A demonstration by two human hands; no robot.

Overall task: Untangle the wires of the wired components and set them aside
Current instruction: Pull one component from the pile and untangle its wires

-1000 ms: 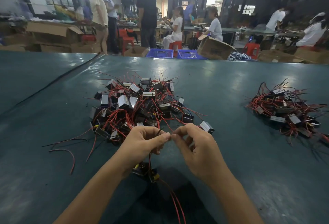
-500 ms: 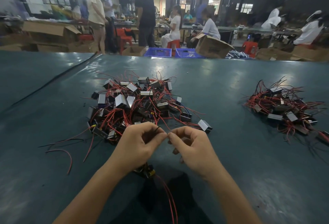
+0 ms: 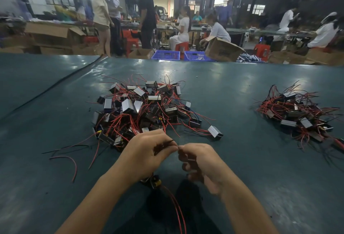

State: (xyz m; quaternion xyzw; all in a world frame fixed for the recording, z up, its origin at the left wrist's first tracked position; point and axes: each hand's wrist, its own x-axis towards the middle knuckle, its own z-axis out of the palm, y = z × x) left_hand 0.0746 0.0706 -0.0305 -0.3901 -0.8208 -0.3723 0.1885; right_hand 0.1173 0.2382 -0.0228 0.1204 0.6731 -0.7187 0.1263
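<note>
Nearest me, red leads [image 3: 178, 213] trail toward the near edge from a small component [image 3: 155, 181] hanging under my left hand [image 3: 147, 152]. That grip pinches a thin dark wire [image 3: 172, 141]. My right hand [image 3: 202, 161] pinches the same wire, fingertips almost meeting the left's. Just beyond lies the tangled pile [image 3: 147, 109] on the green bench [image 3: 242, 168], with one loose unit [image 3: 215, 131] at its right edge. A second pile [image 3: 297, 111] lies well apart, to the right. Past the bench are blue crates [image 3: 165, 54] and people [image 3: 100, 8].
</note>
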